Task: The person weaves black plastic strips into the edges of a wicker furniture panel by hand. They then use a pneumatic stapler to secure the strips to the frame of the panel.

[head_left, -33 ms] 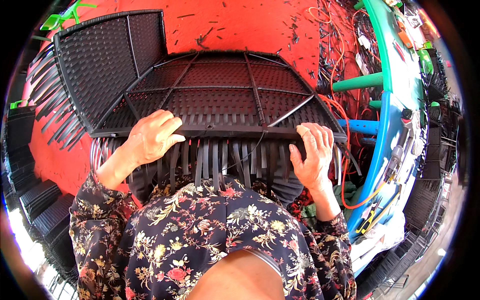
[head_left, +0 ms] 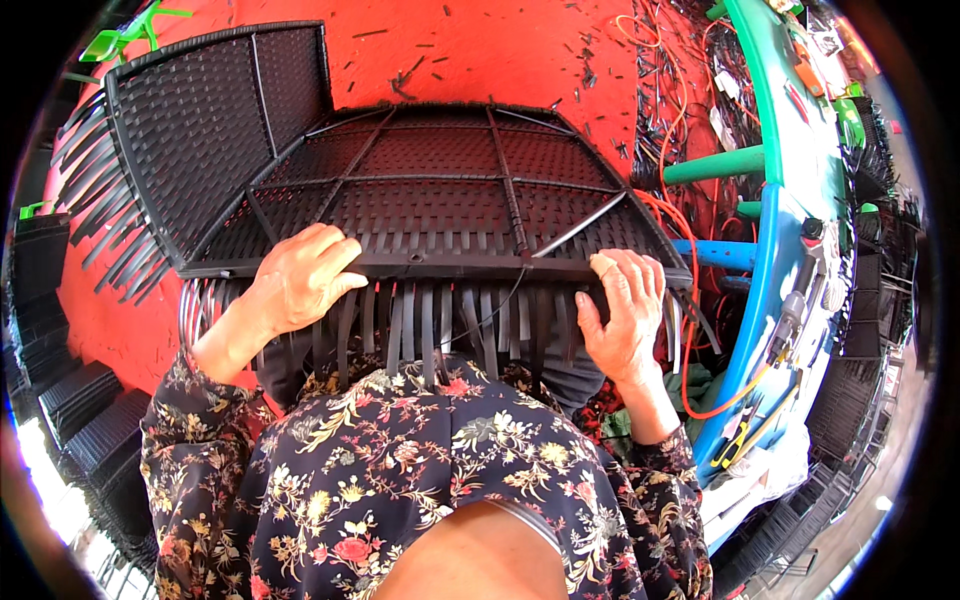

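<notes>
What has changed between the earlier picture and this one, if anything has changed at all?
Nothing has visibly changed. The left hand and the right hand grip the near edge of the black woven panel in the same places as before, loose strips hang below that edge, and the second woven panel lies behind on the left.

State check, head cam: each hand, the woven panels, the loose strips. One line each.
left hand: palm down, fingers curled over the near frame edge of the woven panel
right hand: gripping the same edge at its right corner
woven panel: lying flat, woven surface filled in, frame bars showing
loose strips: unwoven ends hanging down from the near edge
second panel: lying flat to the left, partly under the first, strip ends sticking out
</notes>
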Action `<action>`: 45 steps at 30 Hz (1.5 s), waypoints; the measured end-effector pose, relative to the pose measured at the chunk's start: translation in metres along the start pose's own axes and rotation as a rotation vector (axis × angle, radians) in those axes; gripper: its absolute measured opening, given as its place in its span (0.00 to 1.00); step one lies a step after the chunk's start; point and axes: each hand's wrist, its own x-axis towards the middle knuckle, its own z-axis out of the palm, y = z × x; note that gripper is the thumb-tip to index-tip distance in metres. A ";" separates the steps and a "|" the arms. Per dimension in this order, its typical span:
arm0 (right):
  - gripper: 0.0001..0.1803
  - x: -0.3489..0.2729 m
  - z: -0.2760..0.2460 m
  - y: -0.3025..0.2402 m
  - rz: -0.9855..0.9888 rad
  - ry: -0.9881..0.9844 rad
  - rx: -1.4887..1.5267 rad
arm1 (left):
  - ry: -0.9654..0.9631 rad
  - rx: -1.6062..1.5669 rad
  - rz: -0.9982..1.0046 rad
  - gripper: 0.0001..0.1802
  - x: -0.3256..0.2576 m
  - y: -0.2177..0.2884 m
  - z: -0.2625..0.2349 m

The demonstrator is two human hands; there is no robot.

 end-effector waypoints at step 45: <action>0.20 0.005 0.014 -0.057 -0.121 -0.195 0.072 | 0.174 -0.302 -0.390 0.18 -0.064 -0.051 0.022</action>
